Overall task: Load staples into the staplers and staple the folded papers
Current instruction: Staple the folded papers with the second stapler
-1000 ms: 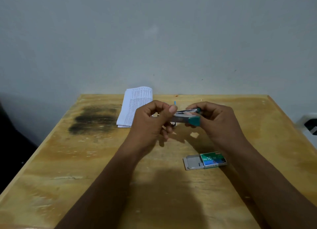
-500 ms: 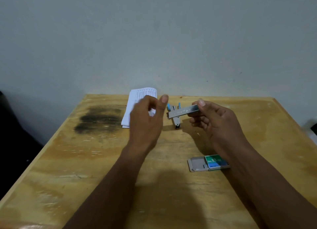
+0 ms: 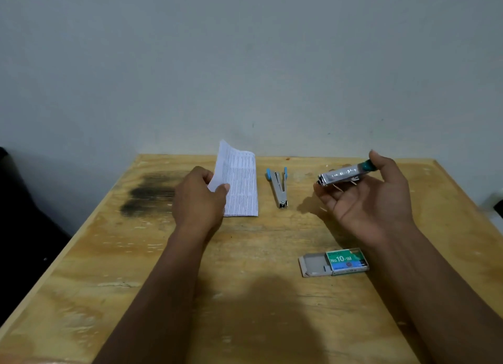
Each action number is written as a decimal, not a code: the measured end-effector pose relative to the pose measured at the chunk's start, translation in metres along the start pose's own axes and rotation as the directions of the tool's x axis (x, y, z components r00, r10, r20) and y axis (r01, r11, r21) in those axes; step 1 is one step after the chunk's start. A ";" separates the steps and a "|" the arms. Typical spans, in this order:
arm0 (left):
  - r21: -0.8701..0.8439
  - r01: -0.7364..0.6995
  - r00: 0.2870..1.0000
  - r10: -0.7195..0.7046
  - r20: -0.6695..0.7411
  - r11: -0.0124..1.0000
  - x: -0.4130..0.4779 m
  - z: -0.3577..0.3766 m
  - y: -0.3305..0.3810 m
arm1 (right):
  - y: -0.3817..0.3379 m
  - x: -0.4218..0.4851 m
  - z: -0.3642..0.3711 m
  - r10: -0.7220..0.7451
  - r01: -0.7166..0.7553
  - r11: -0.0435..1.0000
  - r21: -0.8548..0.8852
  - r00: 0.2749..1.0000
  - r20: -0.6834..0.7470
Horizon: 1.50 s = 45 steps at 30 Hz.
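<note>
My right hand (image 3: 366, 200) holds a silver stapler with a teal end (image 3: 343, 174) above the right side of the wooden table (image 3: 245, 282), palm up, thumb on the teal tip. My left hand (image 3: 198, 197) pinches the left edge of the folded printed papers (image 3: 241, 184) and lifts the top sheet; the lower part still lies on the table. A second silver stapler with blue handles (image 3: 279, 186) lies between the papers and my right hand. A green staple box (image 3: 336, 261), its grey tray slid out to the left, rests near my right forearm.
A dark burn-like stain (image 3: 148, 195) marks the table's far left. A grey wall (image 3: 245, 64) stands right behind the table's back edge. A white and dark object (image 3: 496, 200) shows at the right edge, off the table.
My left hand let go of the teal stapler, moved left and took hold of the folded papers. My right hand carried the stapler to the right, uncovering the blue-handled stapler.
</note>
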State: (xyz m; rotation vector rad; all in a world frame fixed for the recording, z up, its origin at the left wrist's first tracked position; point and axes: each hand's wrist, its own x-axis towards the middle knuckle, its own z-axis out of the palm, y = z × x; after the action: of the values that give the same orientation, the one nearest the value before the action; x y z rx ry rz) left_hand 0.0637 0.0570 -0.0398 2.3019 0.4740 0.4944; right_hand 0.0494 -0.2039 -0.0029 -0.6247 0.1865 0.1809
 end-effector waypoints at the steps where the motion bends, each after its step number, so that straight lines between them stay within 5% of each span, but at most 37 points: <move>1: -0.112 0.012 1.000 -0.011 0.002 0.994 -0.003 -0.001 0.004 | 0.000 0.001 -0.001 0.003 -0.004 1.000 0.022 1.000 0.017; 4: -0.479 0.069 0.997 -0.049 0.054 0.875 -0.012 -0.011 0.024 | 0.001 0.000 0.000 0.030 -0.029 0.999 -0.025 0.998 0.057; 7: -0.670 0.044 0.992 0.049 0.119 0.741 -0.026 -0.025 0.043 | 0.002 -0.003 0.004 0.003 0.002 0.974 -0.226 1.000 0.021; 13: -0.683 0.023 0.932 0.231 0.278 0.730 -0.050 -0.013 0.056 | 0.013 -0.017 0.017 -0.200 0.223 0.697 -0.682 0.973 0.114; 17: -0.721 0.117 0.884 0.260 0.389 0.683 -0.050 -0.008 0.056 | 0.014 -0.022 0.020 -0.322 0.297 0.506 -0.810 0.936 0.142; 20: -0.699 0.273 0.824 0.214 0.524 0.661 -0.046 -0.011 0.053 | 0.009 -0.025 0.020 -0.243 0.316 0.530 -0.787 0.946 0.216; 25: -0.712 0.235 0.845 0.223 0.486 0.661 -0.042 -0.007 0.049 | 0.005 -0.022 0.014 -0.086 0.232 0.420 -0.877 0.973 0.216; 33: -0.701 0.322 0.766 0.260 0.588 0.637 -0.043 -0.006 0.046 | 0.003 -0.015 0.006 -0.163 0.257 0.517 -0.816 0.966 0.201; 39: -0.760 0.335 0.790 0.273 0.549 0.557 -0.039 -0.008 0.045 | -0.004 -0.018 0.003 0.057 0.144 0.684 -0.715 0.967 0.248; 45: -0.757 0.269 0.797 0.303 0.523 0.596 -0.041 -0.009 0.048 | -0.006 -0.013 -0.001 0.118 0.093 0.740 -0.666 0.957 0.265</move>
State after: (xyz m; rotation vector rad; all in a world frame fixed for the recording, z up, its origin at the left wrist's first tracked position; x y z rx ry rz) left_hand 0.0333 0.0114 -0.0078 1.4069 -0.1242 -0.0833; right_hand 0.0383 -0.2107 0.0023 -1.3195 -0.1813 0.3593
